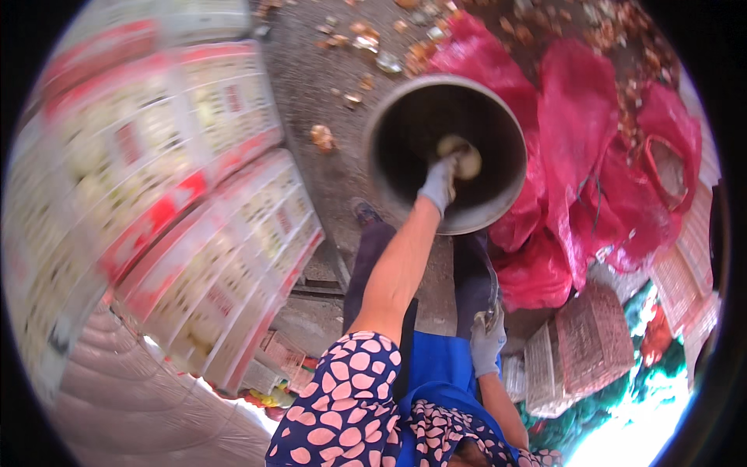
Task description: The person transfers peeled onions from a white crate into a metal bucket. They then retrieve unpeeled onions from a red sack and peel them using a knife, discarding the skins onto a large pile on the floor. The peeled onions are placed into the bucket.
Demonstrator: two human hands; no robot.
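A deep round metal drum (449, 227) stands before me with its mouth up and its inside dark. Into it reaches my left hand (439, 182), in a pale work glove, with its fingers on a pale round onion (468, 163). A second pale shape lies against those fingers, blurred. Down by my right thigh, my right hand (489, 344), gloved too, is closed around a knife (495, 292). Its thin blade points away from me, along my dark trouser leg. A blue apron (435, 356) hangs over my lap.
Stacked crates (233, 216) with red-printed edges and pale produce rise on the left. Red mesh sacks (575, 146) crowd the drum's right side. Onion skins (365, 38) litter the floor ahead. Plastic baskets (592, 338) stand at the lower right.
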